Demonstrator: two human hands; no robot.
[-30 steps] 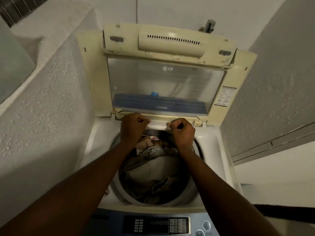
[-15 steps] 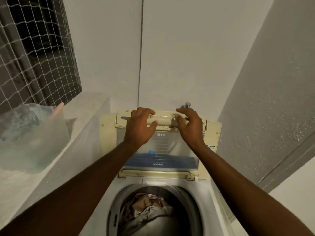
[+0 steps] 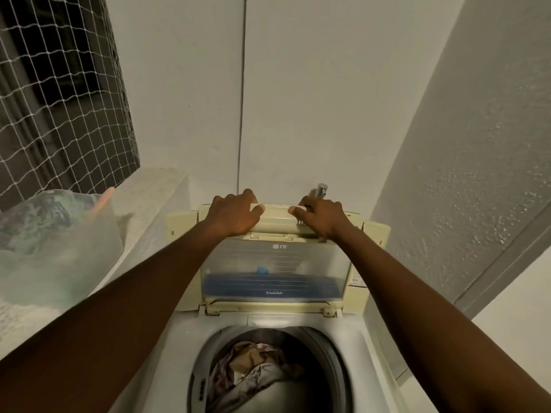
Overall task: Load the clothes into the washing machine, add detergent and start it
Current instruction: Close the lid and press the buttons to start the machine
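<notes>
A white top-loading washing machine [image 3: 362, 350] stands below me with its drum open. Beige and brown clothes [image 3: 253, 371] lie inside the drum. The cream lid [image 3: 274, 269], with a clear window and a blue strip, stands upright against the back wall. My left hand [image 3: 234, 214] and my right hand [image 3: 320, 216] both rest on the lid's top edge, fingers curled over it, a short gap between them.
A clear plastic bag [image 3: 50, 248] with dark contents sits on the rough ledge [image 3: 143, 198] to the left. A netted window [image 3: 59, 93] is above it. A metal tap [image 3: 321, 189] pokes out of the back wall. A textured wall [image 3: 462, 174] closes in the right side.
My hands rose from the drum's rim to the lid's top edge and now hold it. The view tilted up, so the control panel has left the frame.
</notes>
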